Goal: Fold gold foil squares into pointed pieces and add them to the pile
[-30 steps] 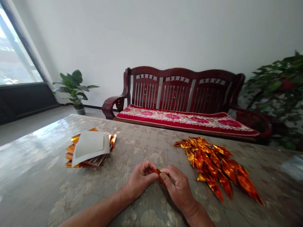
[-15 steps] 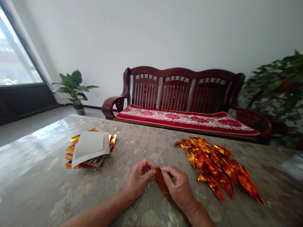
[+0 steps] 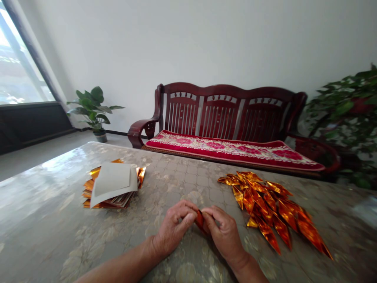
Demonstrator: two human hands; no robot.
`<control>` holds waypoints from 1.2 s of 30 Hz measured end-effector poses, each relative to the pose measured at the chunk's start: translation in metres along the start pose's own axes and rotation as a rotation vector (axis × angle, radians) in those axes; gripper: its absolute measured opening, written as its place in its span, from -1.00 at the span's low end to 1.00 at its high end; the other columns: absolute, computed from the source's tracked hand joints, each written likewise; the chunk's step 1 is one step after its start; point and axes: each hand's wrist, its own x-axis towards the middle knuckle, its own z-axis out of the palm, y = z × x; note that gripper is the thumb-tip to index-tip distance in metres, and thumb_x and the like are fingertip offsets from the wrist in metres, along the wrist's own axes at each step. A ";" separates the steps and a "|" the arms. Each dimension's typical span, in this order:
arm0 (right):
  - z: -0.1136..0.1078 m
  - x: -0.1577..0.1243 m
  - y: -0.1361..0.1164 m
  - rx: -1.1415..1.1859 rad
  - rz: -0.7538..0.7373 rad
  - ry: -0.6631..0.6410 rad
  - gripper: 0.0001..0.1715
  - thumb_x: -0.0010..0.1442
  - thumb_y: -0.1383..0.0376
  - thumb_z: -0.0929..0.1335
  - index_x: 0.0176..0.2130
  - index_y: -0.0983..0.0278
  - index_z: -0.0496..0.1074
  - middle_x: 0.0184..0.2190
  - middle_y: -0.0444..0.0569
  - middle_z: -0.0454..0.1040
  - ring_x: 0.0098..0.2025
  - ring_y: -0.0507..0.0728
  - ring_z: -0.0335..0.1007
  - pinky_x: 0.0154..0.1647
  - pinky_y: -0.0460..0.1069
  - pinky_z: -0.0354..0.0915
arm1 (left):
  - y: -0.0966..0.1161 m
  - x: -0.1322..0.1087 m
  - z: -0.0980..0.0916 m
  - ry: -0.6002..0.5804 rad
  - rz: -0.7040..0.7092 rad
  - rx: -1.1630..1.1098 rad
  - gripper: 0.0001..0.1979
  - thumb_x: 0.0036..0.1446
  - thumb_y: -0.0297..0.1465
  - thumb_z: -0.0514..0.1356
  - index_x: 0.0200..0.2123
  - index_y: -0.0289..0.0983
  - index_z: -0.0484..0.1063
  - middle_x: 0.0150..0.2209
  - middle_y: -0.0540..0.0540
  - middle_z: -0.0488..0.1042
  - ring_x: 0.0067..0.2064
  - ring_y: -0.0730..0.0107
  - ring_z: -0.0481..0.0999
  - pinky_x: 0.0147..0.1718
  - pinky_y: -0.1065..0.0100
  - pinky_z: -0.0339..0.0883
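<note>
Between my two hands is a small folded piece of orange-gold foil paper [image 3: 200, 221], held just above the table. My left hand [image 3: 178, 222] pinches its upper left edge between thumb and fingers. My right hand [image 3: 222, 230] grips its right side, and the fingers cover much of the piece. A stack of foil paper sheets [image 3: 113, 182] lies to the left, pale backs up on top and shiny orange edges sticking out. On the right, several folded foil paper pieces [image 3: 265, 204] with pointed ends lie in a loose pile.
The table [image 3: 165, 173] has a patterned, glossy cover. Beyond it stands a dark red wooden bench [image 3: 220, 114] with a red floral cushion [image 3: 215, 145]. Potted plants [image 3: 92, 108] flank the bench. A clear plastic item [image 3: 366, 210] lies at the right edge.
The foil piece has turned and shows less of its face. My left fingers have closed further over its top, and both hands are closer together.
</note>
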 end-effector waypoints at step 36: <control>0.001 -0.002 0.002 -0.028 -0.023 0.022 -0.87 0.28 0.32 0.31 -0.31 0.20 0.45 -0.37 -0.07 0.48 -0.31 0.09 0.45 -0.28 -0.06 0.39 | -0.009 -0.003 0.018 0.135 -0.245 -0.049 -0.74 0.02 -0.43 0.29 -0.18 -0.25 0.40 -0.48 0.09 0.46 -0.45 0.47 0.43 -0.41 0.46 0.32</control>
